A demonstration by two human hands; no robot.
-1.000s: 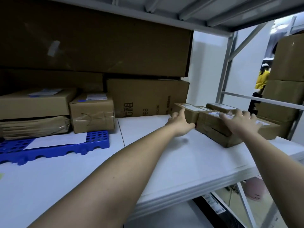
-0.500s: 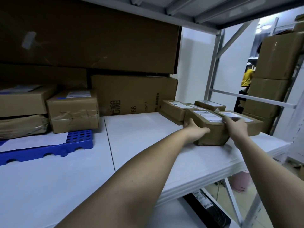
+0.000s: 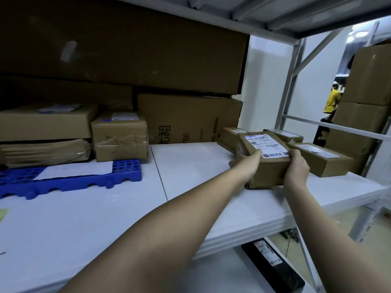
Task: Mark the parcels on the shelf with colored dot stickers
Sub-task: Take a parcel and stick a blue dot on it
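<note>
A: Where are you in the job?

B: Early. Your left hand (image 3: 247, 167) and right hand (image 3: 296, 168) grip a small labelled parcel (image 3: 267, 159) right of centre, tilted up from the white shelf (image 3: 190, 166).

A: Any dot stickers on?

B: None visible on any parcel; all the marking remains.

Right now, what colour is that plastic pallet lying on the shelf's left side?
Blue, with a grid of holes; the pallet shows best in the head view, a white sheet lying on it.

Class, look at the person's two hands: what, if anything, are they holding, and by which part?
Both hands hold one small cardboard parcel by its near end: the left hand grips the near left corner, the right hand the near right corner.
</note>
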